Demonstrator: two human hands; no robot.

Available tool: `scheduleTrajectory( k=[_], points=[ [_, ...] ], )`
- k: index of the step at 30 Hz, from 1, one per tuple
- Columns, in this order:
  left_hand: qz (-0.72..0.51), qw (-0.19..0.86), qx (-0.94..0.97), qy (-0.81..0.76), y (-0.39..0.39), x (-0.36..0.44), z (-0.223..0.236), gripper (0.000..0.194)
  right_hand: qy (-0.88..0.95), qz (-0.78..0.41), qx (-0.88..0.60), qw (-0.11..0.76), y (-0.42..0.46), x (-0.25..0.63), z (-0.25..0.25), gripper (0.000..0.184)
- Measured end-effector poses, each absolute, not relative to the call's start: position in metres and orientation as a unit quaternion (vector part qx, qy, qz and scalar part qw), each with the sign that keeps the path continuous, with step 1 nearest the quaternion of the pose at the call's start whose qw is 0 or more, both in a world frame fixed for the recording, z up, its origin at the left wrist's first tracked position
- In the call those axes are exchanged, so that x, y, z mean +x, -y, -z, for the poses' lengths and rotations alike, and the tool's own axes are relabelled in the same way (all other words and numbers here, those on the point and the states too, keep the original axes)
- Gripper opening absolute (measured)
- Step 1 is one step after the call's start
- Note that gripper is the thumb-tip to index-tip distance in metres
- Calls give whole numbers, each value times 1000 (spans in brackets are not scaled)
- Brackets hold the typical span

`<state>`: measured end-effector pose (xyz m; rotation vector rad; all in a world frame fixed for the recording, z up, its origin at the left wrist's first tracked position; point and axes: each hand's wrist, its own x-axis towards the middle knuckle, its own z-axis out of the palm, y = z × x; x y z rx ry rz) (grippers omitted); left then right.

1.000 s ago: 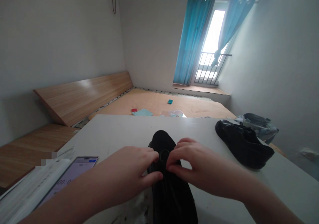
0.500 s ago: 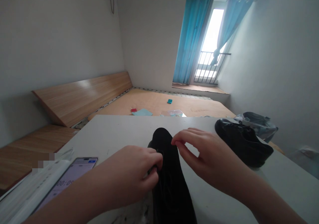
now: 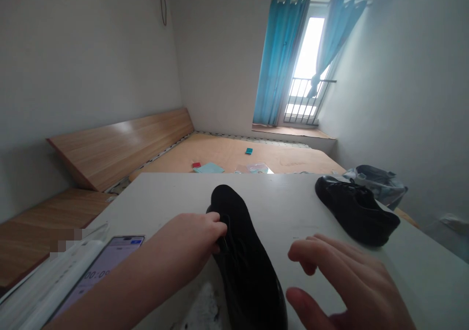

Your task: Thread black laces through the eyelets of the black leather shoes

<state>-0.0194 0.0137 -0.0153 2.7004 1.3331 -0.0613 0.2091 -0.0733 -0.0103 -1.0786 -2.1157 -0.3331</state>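
A black lace-up shoe [image 3: 252,271] lies lengthwise in front of me on the white table [image 3: 176,193], its rounded end pointing away. My left hand [image 3: 200,232] is closed on the shoe's left edge near the laces; the fingertips are partly hidden, so I cannot tell whether a lace is also pinched. My right hand [image 3: 340,281] is apart from the shoe, to its right and low over the table, with thumb and fingers spread and nothing between them. The second black shoe [image 3: 355,210] stands at the table's right side, with its laces in place.
A phone with a running timer [image 3: 100,266] lies at the left, beside a white plastic-wrapped item [image 3: 58,271] and partly behind my left forearm. A grey bag [image 3: 384,183] sits beyond the second shoe. Behind the table is a bed [image 3: 227,146] with small coloured items.
My right hand has drawn back from the shoe, moving right and nearer to me, and its fingers have opened. The shoe's far end and my left hand have shifted slightly left.
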Motion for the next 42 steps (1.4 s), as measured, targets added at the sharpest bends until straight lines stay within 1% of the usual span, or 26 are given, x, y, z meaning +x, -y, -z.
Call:
scheduleTrajectory(
  k=[2,4,7,9,11,13,15,17,19,20,23,26,27,31,35,38,40,42],
  points=[
    [40,24,879,-475,-20,-24,17,17,808,121,-457,352,71,220,27,26],
    [46,-3,864,-502,-25,-28,17,15,789,83,-517,323,64,226,45,37],
    [48,-37,844,-533,-29,-29,17,17,760,-53,-600,246,51,221,72,58],
    [47,-59,837,-543,-26,-27,16,23,753,-157,-605,208,44,208,88,69],
    [44,-76,837,-540,-22,-26,16,29,746,-216,-591,217,39,193,101,76],
    [41,-90,835,-542,-18,-24,16,33,735,-235,-585,249,34,180,109,80],
    [41,-119,820,-558,-13,-23,17,39,727,-239,-585,269,26,171,113,75],
    [42,-149,805,-573,-8,-21,18,50,729,-237,-577,283,12,165,114,65],
    [48,-150,808,-568,-2,-17,18,60,730,-230,-568,304,-8,159,117,59],
    [55,-134,817,-558,2,-15,18,61,730,-228,-563,314,-21,156,119,60],
    [90,-62,846,-522,14,-9,15,63,734,-228,-555,318,-68,139,125,67],
    [122,-5,859,-497,24,-7,11,63,747,-221,-549,301,-112,110,129,71],
    [129,5,860,-494,25,-8,10,62,751,-214,-550,297,-124,98,129,69],
    [133,16,855,-501,26,-13,7,60,758,-185,-554,290,-156,55,129,44],
    [129,35,854,-502,24,-15,2,61,765,-163,-555,283,-172,40,123,41],
    [127,46,857,-497,24,-15,-2,60,767,-152,-564,265,-171,46,120,45],
    [128,49,856,-498,25,-14,-3,59,773,-144,-567,246,-159,59,120,59],
    [134,52,853,-501,25,-15,-4,56,787,-131,-561,220,-138,82,120,78]
  ],
)
